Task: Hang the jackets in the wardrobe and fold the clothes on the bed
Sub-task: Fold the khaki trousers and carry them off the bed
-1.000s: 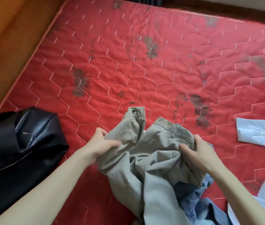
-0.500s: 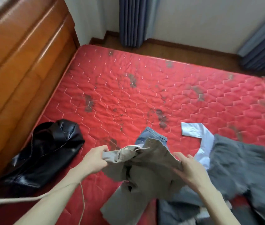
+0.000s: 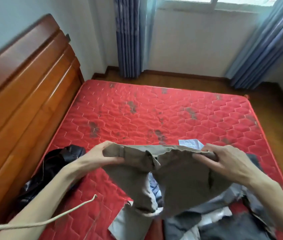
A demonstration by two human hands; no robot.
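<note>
Since half a second ago you have raised the khaki trousers higher and stretched the waistband taut. Red quilted mattress, stained; wooden headboard on its left side, blue curtains beyond. Your left hand and right hand each clench a waistband end, palms inward. A black leather jacket lies beside the headboard.

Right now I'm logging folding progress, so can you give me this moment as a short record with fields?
held item: khaki trousers, waistband stretched between both hands
left hand: gripping waistband's left end
right hand: gripping waistband's right end
surface: red mattress
left of hands: black jacket, unhung
below trousers: unfolded clothes pile
</note>
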